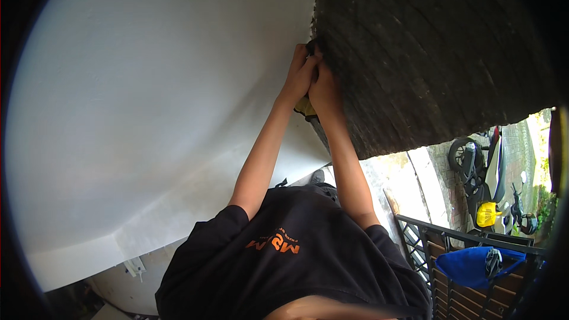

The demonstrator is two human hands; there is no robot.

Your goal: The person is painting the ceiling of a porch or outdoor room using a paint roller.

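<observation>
Dark, rough-looking ridged surface [415, 59] on one side, smooth white wall [160, 83] on the other, and all the action is at the ragged seam [315, 15] between them; the person's left hand [303, 68] and right hand [323, 82] are pressed close together up there, fingers curled in, seemingly pinching a small dark bit [310, 47] right at the join, though honestly can't tell what it is or how firmly it's held; some yellowish item [305, 108] with a black edge shows just below, between the forearms, too covered to identify; as for progress, I'd call it mid-job: both hands are busy at one spot, nothing there reads as finished, and how much is left can't be told from this angle
</observation>
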